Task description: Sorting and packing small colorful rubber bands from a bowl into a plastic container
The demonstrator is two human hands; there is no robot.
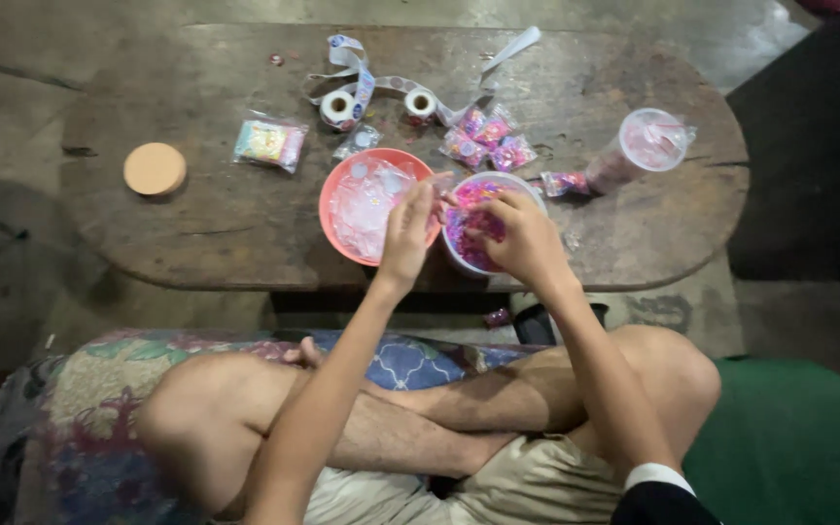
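Hands (469, 228) over two bowls (337, 185)

A single head-worn camera looks steeply down from close above onto the person's crossed legs and low wooden table (245, 233).

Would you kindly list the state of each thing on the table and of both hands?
Orange bowl: holds clear packets.
White bowl: full of pink bits.
Left hand: fingers at the bowls' rims.
Right hand: reaching into white bowl.
Plastic cup: lying tipped.
Sticker rolls: partly unrolled.
Filled packets: piled.
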